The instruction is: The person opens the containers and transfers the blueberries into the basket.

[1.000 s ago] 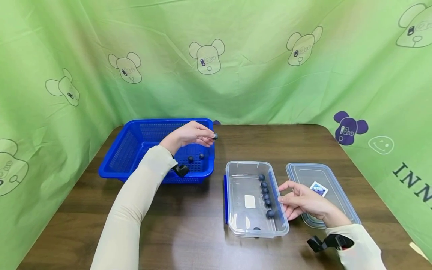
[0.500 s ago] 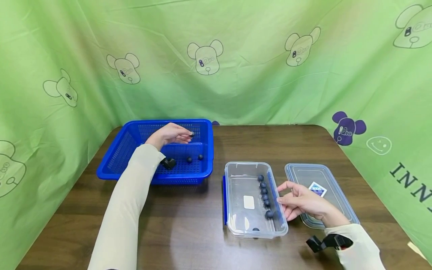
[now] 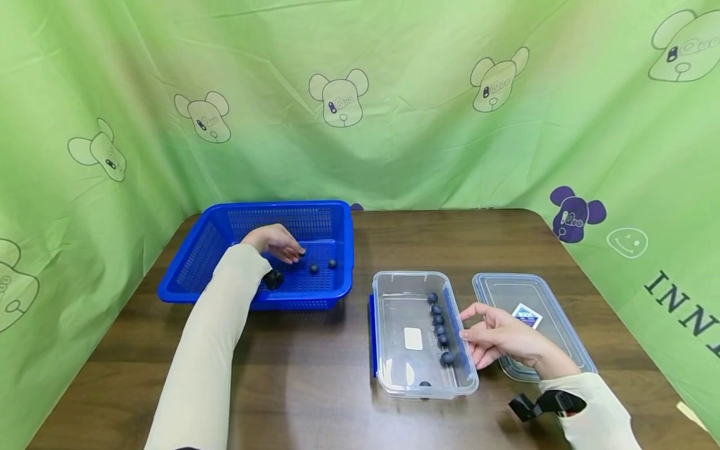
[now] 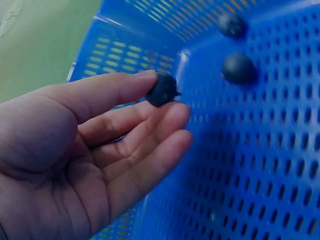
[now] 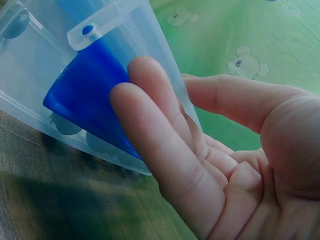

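My left hand (image 3: pixel 278 242) is low inside the blue plastic basket (image 3: pixel 349 250), pinching a blueberry (image 4: pixel 162 91) between thumb and fingertips. Two other blueberries (image 4: pixel 238 68) lie on the basket's slotted floor just past it. My right hand (image 3: pixel 503 337) holds the right side of a clear plastic box (image 3: pixel 394 300), the thumb at its rim and two fingers against the blue latch (image 5: pixel 95 90) outside. Several blueberries (image 3: pixel 441 340) sit in a row along the right side of the box floor, with one more near the front end.
To the right, partly behind my right hand, a clear lid (image 3: pixel 509 290) with a blue and white label lies flat on the brown wooden table (image 3: pixel 315 381). Another blue latch (image 3: pixel 373 337) hangs on the box's left side. A green printed curtain (image 3: pixel 416 125) encloses the table.
My left hand has gone left from over the basket's right edge, then down into the basket, with the blueberry still pinched. My right hand has kept its hold on the box.
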Tool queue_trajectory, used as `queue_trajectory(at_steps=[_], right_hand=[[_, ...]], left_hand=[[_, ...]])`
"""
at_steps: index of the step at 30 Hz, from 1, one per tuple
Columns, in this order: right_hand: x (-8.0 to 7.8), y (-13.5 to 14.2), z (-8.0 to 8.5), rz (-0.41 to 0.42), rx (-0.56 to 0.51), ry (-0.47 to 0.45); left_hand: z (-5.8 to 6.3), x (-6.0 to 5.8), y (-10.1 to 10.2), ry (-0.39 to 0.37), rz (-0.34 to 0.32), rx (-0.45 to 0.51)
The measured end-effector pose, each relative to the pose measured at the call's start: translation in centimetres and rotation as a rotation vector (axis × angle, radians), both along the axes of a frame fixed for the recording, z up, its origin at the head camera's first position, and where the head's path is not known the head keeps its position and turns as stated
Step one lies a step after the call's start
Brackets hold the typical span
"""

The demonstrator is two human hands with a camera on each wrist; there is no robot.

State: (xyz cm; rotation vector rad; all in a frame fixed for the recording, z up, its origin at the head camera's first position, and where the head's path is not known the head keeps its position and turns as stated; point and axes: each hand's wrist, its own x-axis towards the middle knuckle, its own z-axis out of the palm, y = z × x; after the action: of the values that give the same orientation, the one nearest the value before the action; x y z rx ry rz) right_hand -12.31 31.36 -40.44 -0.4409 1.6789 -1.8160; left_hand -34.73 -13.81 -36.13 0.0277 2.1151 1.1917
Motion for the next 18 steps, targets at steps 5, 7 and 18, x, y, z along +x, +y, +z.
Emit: queue_trajectory(at_steps=[5, 7, 18], right_hand=[[-0.01, 0.01, -0.03, -0.001, 0.000, 0.000], [0.00, 0.02, -0.03, -0.001, 0.002, 0.001], [-0.05, 0.12, 0.03, -0.004, 0.013, 0.001]], left_hand=[[-0.20, 0.33, 0.27, -0.028, -0.054, -0.113], [-0.33, 0.42, 0.42, -0.041, -0.064, -0.132], [-0.70, 0.49, 0.93, -0.041, -0.115, -0.194]])
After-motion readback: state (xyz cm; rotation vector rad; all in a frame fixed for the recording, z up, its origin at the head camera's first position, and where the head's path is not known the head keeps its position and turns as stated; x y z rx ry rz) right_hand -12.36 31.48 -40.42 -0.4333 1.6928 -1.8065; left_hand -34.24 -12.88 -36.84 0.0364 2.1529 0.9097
